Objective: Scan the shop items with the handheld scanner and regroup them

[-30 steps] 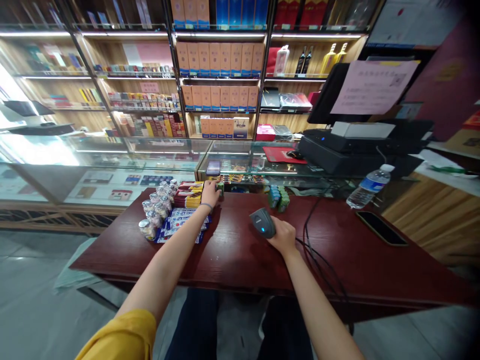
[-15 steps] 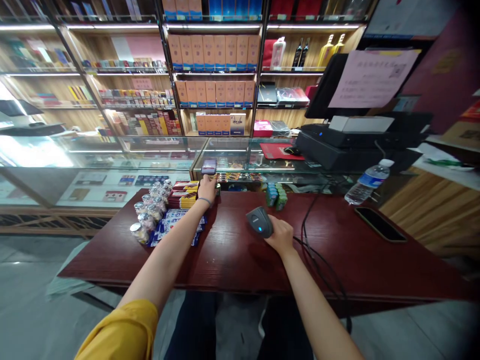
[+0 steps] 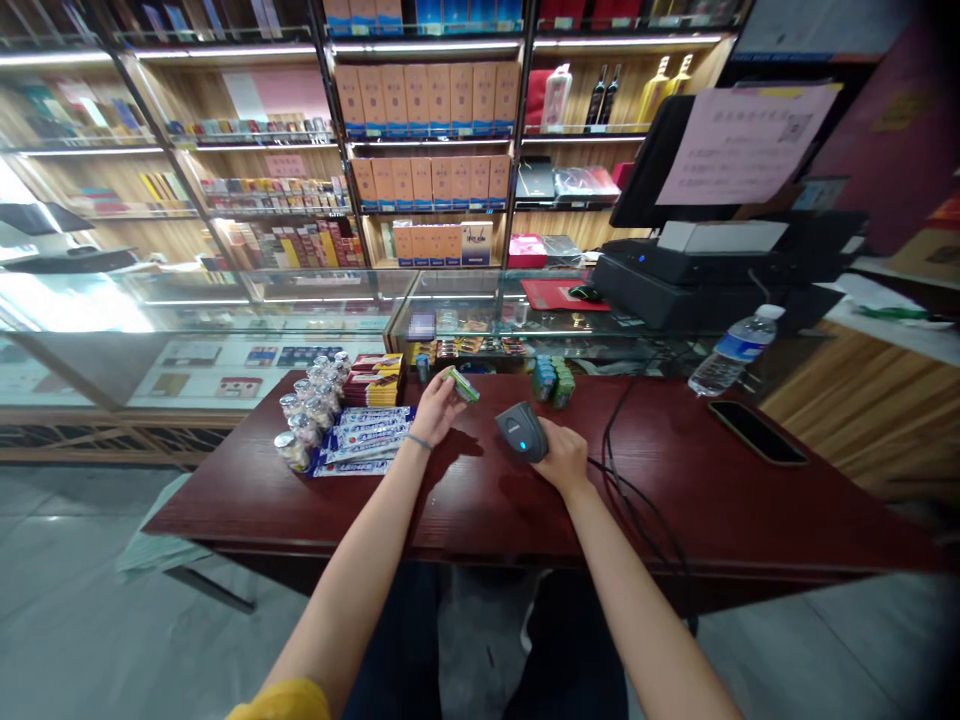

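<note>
In my left hand (image 3: 439, 408) is a small green-and-white packet (image 3: 463, 385), pinched between thumb and fingers above the table. Its print is too small to read. My right hand (image 3: 564, 455) is wrapped round the handle of a dark grey barcode scanner (image 3: 523, 432), a blue light glowing on its top. The scanner's head points left, towards the packet, with a gap between them. Behind the scanner stand green and blue small packs (image 3: 553, 381) in rows. A single blue pack (image 3: 423, 368) stands at the far edge, beyond my left hand.
Lidded jars (image 3: 298, 447), blue-and-white sachets (image 3: 358, 440) and red-and-yellow packets (image 3: 375, 380) lie left on the dark red table (image 3: 480, 520). A black cable (image 3: 637, 495), water bottle (image 3: 739, 350) and phone (image 3: 757, 432) are at right. Behind runs a glass display counter (image 3: 465, 290).
My left hand has come back from the table's far edge towards me and the scanner, now with the green packet in it. My right hand and scanner have barely moved.
</note>
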Demonstrator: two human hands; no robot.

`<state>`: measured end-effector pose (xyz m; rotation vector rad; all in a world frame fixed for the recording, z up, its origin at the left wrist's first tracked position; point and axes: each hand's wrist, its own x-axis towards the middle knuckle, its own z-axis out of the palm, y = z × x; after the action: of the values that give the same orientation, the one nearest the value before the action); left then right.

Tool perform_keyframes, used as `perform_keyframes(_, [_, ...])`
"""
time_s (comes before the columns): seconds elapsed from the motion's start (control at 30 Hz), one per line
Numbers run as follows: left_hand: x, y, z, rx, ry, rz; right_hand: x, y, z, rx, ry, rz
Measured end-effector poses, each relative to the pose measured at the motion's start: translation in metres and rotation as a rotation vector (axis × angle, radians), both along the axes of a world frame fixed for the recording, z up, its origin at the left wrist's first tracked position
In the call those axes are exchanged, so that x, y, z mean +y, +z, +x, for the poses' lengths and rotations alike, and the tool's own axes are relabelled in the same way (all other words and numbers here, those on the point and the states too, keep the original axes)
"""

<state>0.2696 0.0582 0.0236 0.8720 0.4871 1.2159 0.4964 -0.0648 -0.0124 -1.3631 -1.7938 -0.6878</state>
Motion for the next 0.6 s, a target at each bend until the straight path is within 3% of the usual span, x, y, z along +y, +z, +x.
perform_keyframes(0.1, [-0.007,-0.016,0.0,-0.173,0.022,-0.094,-0.003,0.001,0.0,-0.024,0.01,-0.022])
perform_keyframes(0.2, [-0.002,-0.025,-0.002,-0.2,0.019,-0.151,-0.008,0.004,-0.004,-0.059,0.057,-0.046])
perform_keyframes(0.4, [0.007,-0.028,-0.008,-0.203,-0.048,-0.267,-0.016,0.006,-0.017,-0.175,0.187,-0.145])
perform_keyframes(0.6, [0.008,-0.031,-0.008,-0.17,-0.046,-0.307,-0.021,0.004,-0.023,-0.214,0.225,-0.212])
